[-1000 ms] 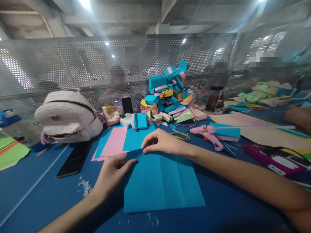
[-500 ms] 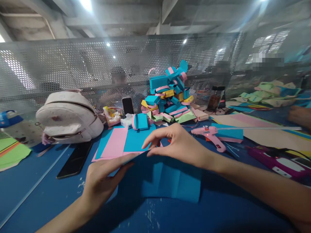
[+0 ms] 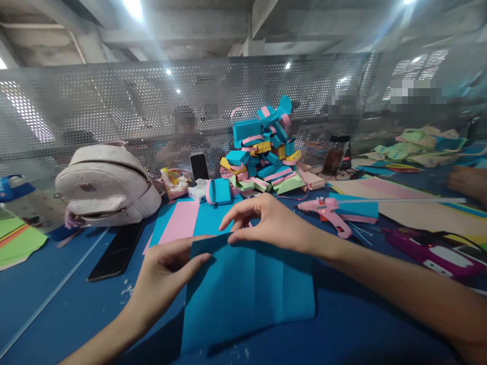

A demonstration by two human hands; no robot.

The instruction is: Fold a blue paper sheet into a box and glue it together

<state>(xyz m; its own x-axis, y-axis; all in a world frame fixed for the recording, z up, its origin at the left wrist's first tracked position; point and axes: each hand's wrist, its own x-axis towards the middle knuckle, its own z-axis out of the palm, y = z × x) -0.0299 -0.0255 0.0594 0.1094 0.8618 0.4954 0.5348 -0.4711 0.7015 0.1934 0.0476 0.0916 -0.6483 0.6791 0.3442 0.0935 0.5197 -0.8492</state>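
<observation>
A sheet of blue paper (image 3: 251, 289) with faint upright creases is held tilted above the table, its broad face towards me. My left hand (image 3: 167, 271) pinches its upper left corner, thumb in front and fingers behind. At the top edge, right of that corner, my right hand (image 3: 266, 223) grips the sheet between thumb and fingers. Just beyond my hands lie flat sheets of pink paper (image 3: 178, 221) and blue paper (image 3: 209, 218). A small folded blue paper box (image 3: 220, 191) with a pink strip rests behind them.
A heap of folded paper boxes (image 3: 262, 157) stands against the perforated screen (image 3: 144, 116). To the right are a pink glue gun (image 3: 331, 210) and a purple power strip (image 3: 429, 253). A white backpack (image 3: 108, 187), a phone (image 3: 116, 251) and a bottle (image 3: 34, 205) occupy the left. Another person's hand (image 3: 467, 182) shows far right.
The blue sheet has swung so more of its face shows, its lower left part now hanging nearer to me. My left hand has turned, bringing its thumb onto the front.
</observation>
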